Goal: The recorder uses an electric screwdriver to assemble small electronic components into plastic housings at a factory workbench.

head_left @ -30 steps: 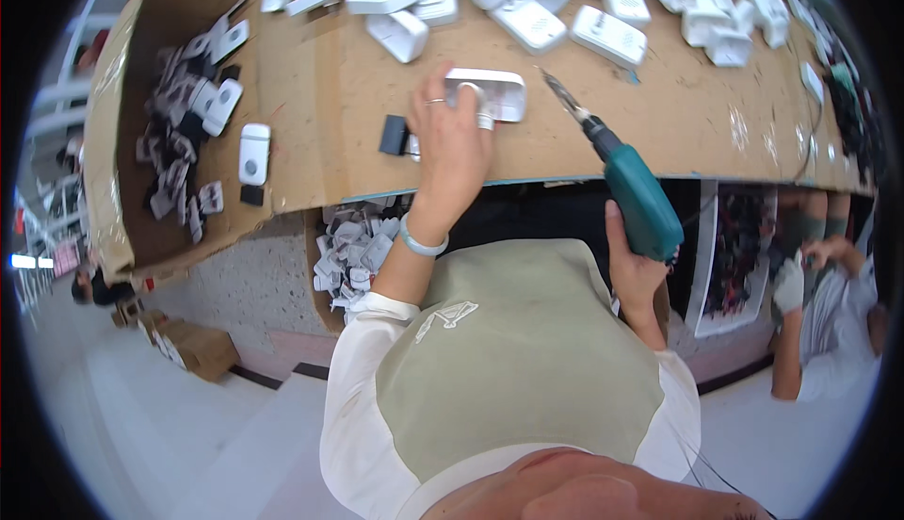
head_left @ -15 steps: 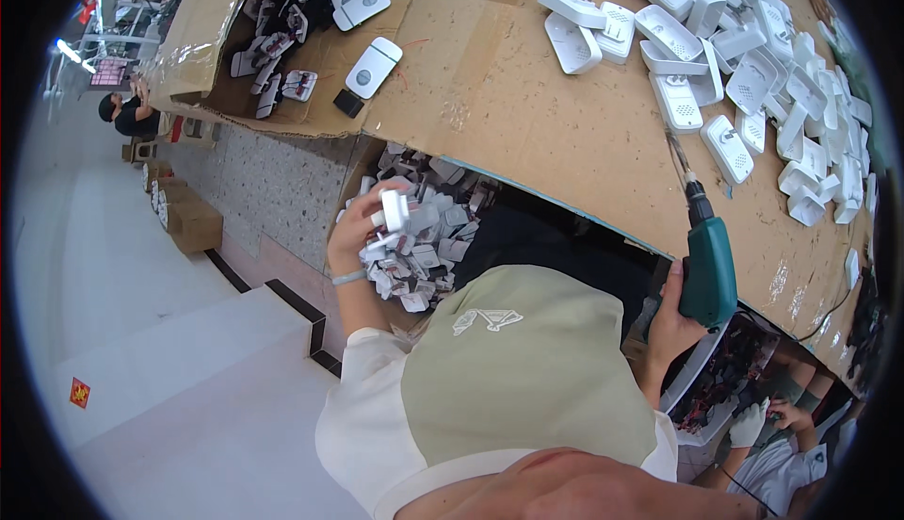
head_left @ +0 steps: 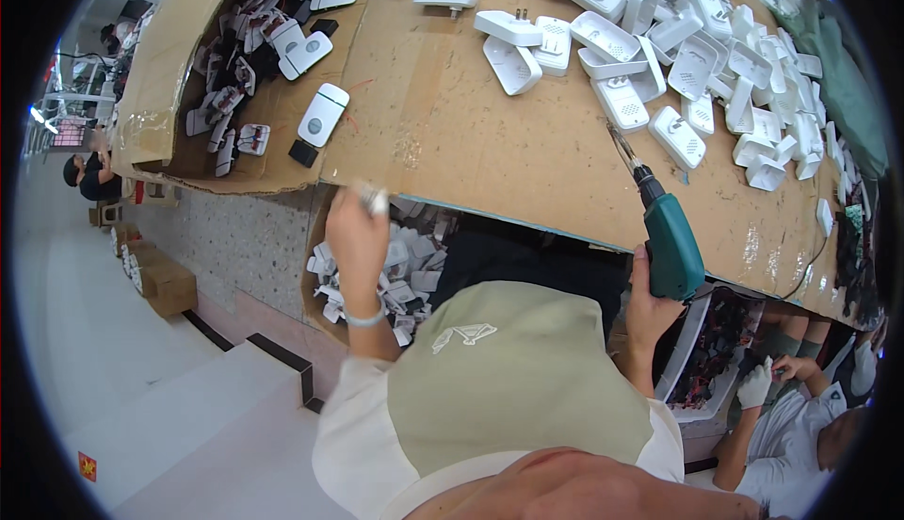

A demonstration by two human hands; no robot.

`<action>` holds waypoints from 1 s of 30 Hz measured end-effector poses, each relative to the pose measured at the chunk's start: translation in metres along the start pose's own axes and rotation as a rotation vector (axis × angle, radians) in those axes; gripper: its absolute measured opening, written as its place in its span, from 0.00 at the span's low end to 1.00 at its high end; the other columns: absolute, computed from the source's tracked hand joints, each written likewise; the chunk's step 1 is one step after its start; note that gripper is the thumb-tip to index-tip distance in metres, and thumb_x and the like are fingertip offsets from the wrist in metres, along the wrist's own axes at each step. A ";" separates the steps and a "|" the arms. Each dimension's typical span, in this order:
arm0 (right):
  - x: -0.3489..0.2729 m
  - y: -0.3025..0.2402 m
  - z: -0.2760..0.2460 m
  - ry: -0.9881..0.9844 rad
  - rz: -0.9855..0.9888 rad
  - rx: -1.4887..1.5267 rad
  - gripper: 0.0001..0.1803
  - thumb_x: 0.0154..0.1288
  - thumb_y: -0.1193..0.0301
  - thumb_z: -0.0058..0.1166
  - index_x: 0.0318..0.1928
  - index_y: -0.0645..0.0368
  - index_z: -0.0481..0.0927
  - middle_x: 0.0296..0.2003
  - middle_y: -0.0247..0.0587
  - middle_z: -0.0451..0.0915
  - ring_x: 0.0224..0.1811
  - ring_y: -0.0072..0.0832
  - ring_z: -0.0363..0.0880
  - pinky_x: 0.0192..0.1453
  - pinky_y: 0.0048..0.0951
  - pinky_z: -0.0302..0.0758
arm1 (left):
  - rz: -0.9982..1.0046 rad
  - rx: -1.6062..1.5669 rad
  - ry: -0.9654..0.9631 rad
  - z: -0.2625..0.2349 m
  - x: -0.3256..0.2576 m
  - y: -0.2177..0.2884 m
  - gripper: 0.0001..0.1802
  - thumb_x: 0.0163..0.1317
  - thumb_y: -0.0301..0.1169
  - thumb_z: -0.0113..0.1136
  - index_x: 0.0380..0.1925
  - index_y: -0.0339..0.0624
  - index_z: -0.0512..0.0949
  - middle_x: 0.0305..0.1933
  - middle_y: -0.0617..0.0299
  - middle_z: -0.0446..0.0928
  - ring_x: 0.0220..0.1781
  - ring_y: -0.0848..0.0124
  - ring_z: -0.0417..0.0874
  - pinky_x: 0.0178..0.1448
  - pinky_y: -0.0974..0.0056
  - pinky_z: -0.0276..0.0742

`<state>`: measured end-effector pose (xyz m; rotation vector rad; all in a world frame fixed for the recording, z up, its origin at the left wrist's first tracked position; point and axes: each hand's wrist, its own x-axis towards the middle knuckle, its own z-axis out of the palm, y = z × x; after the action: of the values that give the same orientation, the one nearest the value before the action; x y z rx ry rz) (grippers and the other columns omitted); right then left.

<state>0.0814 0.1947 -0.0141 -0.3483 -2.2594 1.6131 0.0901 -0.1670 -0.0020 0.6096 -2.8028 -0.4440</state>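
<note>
My left hand (head_left: 358, 233) is raised at the table's front edge, above a box of white parts (head_left: 405, 261). A small whitish piece (head_left: 375, 202), smeared by motion, sits in its closed fingers; its exact kind cannot be made out. My right hand (head_left: 652, 308) is wrapped round the grip of a green pistol-shaped soldering gun (head_left: 674, 249). The gun's thin metal tip points away over the cardboard-covered table (head_left: 452, 134), close to the white plastic housings (head_left: 692, 68) heaped at the far right.
An open carton (head_left: 151, 115) at the left holds several doorbell-like units; a white one (head_left: 323, 115) lies on the cardboard beside it. A bin of dark, wired parts (head_left: 711, 360) stands below the table at right. A co-worker (head_left: 782, 426) sits there. A cable (head_left: 805, 270) crosses the table edge.
My left hand has risen from over the box of parts to the table edge, taking the white piece along. My right hand keeps the soldering gun. The whole view has shifted somewhat.
</note>
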 end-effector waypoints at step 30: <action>-0.001 -0.001 -0.002 0.027 -0.008 0.006 0.11 0.62 0.77 0.69 0.44 0.68 0.84 0.38 0.39 0.87 0.38 0.23 0.84 0.46 0.25 0.79 | 0.897 -0.042 -0.033 0.062 0.089 0.122 0.20 0.57 0.31 0.68 0.52 0.44 0.82 0.72 0.43 0.62 0.79 0.43 0.54 0.78 0.40 0.55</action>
<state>0.0834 0.1951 -0.0124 -0.3571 -2.2327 1.6007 -0.0508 -0.0851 -0.0034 -0.6641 -2.7184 -0.3077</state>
